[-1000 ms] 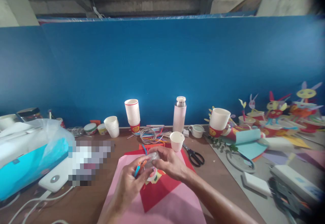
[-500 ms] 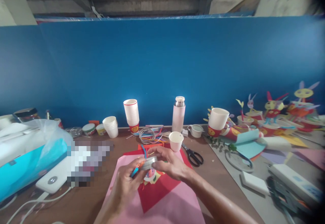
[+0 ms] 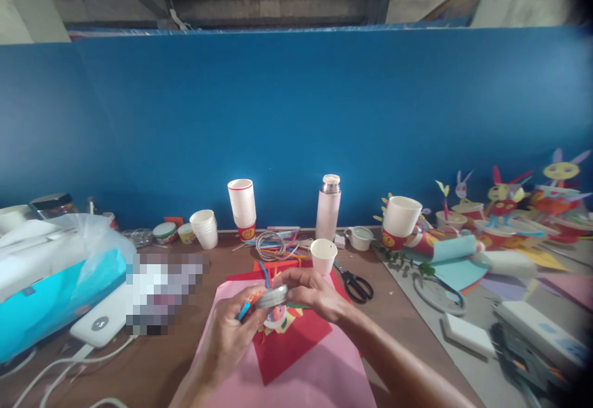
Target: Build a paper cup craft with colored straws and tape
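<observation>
Above the papers, my left hand (image 3: 234,318) pinches a blue pipe cleaner (image 3: 243,311) with an orange piece wound at it; a blue length sticks up beyond the fingers. A roll of clear tape (image 3: 272,297) sits between both hands, against the left fingertips. My right hand (image 3: 315,294) has its fingers bent around the roll's far side and right edge. Below the roll, a small paper figure with a round colourful face (image 3: 277,316) and yellow cut pieces is partly hidden. Beneath lie red paper (image 3: 291,352) and a pink sheet (image 3: 319,383).
Behind the hands stand a white paper cup (image 3: 323,256), a pink thermos (image 3: 328,213) and stacked cups (image 3: 241,204). Black-handled scissors (image 3: 356,286) lie to the right. A power bank (image 3: 97,324) with a cable is on the left, finished paper-cup figures (image 3: 503,204) at the far right.
The tape roll has turned a little between my hands, now showing more of its edge. My right fingers have shifted slightly along it. The view has moved marginally.
</observation>
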The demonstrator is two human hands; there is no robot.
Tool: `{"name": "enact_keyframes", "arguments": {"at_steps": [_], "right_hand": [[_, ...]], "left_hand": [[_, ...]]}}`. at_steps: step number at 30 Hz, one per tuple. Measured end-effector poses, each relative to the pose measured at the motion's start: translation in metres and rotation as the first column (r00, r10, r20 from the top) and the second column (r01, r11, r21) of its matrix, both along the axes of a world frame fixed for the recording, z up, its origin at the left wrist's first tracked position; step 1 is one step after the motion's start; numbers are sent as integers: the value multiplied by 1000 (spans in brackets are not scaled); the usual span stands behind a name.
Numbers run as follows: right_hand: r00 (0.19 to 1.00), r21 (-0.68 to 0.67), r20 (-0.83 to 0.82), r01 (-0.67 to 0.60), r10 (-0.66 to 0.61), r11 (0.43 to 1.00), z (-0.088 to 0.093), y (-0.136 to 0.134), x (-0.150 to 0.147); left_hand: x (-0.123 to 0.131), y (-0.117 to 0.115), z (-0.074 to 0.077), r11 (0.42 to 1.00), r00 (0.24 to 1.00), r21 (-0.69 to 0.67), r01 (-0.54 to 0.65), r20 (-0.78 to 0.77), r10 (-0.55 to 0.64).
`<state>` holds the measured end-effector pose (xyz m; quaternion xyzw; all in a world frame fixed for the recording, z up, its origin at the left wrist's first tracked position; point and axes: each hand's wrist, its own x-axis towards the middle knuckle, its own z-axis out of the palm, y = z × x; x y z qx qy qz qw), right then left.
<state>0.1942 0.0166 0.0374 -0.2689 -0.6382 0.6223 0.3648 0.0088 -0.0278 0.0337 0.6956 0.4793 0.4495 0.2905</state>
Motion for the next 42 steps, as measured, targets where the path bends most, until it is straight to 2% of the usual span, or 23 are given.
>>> {"name": "enact_keyframes", "arguments": {"at_steps": [4,8,12,14,17,21,29,33,38,42], "right_hand": [[999,-28,-30,-25,24,999,-3,3,1],[998,9,38,-52,51,999,-2,-2,-1],[996,51,84,-34,30,998,-2,-5,-3],[998,16,25,-50,49,999,-4,-3,-3],[982,-89,-156,-120,105,989,-11,2,-4],[951,-148,-274,-188,142,971,-20,9,-5],[996,-42,-36,-77,76,996,-4,3,-1],[999,-26,19,-30,30,999,-7,2,-4],[978,-130,-186,-125,100,984,-18,7,-6],[927,-171,-344,-222,153,960,-20,8,-8]], "left_hand": [[-1,1,-2,1000,1000,3,-8,3,8],[0,3,-4,1000,999,18,-5,-50,6],[2,4,-3,999,997,-35,9,-71,-11],[3,4,-3,997,999,-71,9,-30,-11],[1,5,-3,994,999,-106,39,38,-36],[-2,6,-9,995,997,-80,65,49,-61],[5,2,-6,998,990,-22,56,-130,-58],[9,2,-5,999,988,-34,36,-149,-41],[8,4,-6,986,996,-142,83,27,-80],[5,5,-5,991,991,-92,97,96,-89]]}}
